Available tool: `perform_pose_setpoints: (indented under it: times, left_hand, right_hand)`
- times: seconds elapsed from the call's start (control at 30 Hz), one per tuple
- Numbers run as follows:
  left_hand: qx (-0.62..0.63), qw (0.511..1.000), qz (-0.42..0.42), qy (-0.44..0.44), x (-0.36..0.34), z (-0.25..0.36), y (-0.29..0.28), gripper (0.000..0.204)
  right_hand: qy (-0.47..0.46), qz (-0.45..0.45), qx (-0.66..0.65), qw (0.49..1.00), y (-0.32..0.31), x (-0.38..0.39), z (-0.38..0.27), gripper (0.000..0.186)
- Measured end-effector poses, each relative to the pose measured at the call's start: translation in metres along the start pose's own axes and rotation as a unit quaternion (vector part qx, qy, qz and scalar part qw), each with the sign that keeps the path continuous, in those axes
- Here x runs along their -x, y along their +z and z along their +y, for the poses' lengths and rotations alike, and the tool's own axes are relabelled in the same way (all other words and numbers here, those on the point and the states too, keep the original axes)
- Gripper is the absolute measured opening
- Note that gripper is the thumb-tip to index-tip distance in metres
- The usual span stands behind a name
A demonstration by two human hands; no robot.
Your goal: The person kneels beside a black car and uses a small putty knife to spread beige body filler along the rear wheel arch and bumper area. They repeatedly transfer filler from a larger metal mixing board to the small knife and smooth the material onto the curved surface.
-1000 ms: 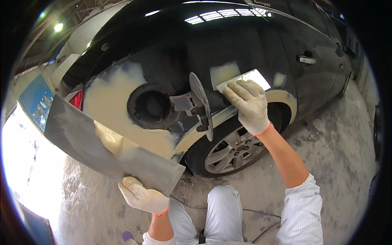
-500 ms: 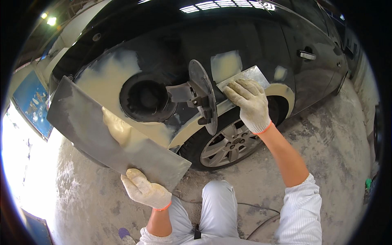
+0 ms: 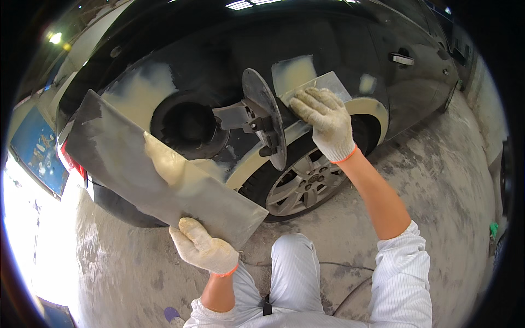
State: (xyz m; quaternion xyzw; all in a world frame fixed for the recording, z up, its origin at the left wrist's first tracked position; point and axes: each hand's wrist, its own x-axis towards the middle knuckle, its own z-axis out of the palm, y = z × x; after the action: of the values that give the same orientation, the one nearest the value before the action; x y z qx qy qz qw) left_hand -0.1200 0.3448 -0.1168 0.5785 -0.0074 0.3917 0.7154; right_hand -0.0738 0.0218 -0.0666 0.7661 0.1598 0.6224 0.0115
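Right hand (image 3: 326, 121) up on the car body (image 3: 350, 49), gloved fingers pressed flat over a thin grey spreader (image 3: 320, 90), pinning it against the panel just above the wheel arch (image 3: 367, 106). Spreader's long edge slanting up and to the right, across the beige filler patch (image 3: 294, 74). Open fuel flap (image 3: 264, 123) standing edge-on just left of that hand, filler hole (image 3: 186, 127) further left.

Left hand (image 3: 203, 249) low, closed around the bottom corner of a long grey board (image 3: 153, 169), board running up and to the left, tilted. Lump of beige filler (image 3: 164, 161) sitting mid-board, well left of and below the spreader. Wheel (image 3: 303, 183) between the two hands. Right hand clearly the nearer one to the patch; filler supply down-left of it, across the flap.
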Motion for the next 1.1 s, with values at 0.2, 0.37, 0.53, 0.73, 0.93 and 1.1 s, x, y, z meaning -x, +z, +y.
perform_pose_setpoints:
  times: [0.2,0.37,0.53,0.73,0.93,1.1]
  left_hand:
    - [-0.002,0.999,-0.012,0.031,0.032,0.0,0.018,0.036]
    - [-0.06,0.996,-0.069,-0.006,0.07,-0.027,0.017,0.042]
    - [-0.043,0.992,-0.121,0.016,0.1,-0.054,0.013,0.04]
    - [0.0,0.994,-0.017,-0.111,0.096,-0.036,0.022,0.041]
    - [0.044,0.992,0.088,-0.084,0.056,-0.011,0.05,0.047]
    - [0.019,0.994,0.075,-0.071,0.041,-0.008,0.035,0.039]
  right_hand:
    - [0.055,-0.008,-0.042,0.998,-0.051,0.004,-0.034,0.039]
    - [0.541,0.094,-0.448,0.706,-0.113,0.037,-0.125,0.041]
    - [0.5,0.069,-0.527,0.683,-0.133,0.05,-0.179,0.045]
    - [0.295,-0.211,-0.239,0.901,-0.126,0.064,-0.165,0.055]
    - [0.154,-0.099,-0.168,0.969,-0.098,0.036,-0.092,0.045]
    - [0.037,0.081,-0.017,0.996,-0.034,-0.031,-0.016,0.049]
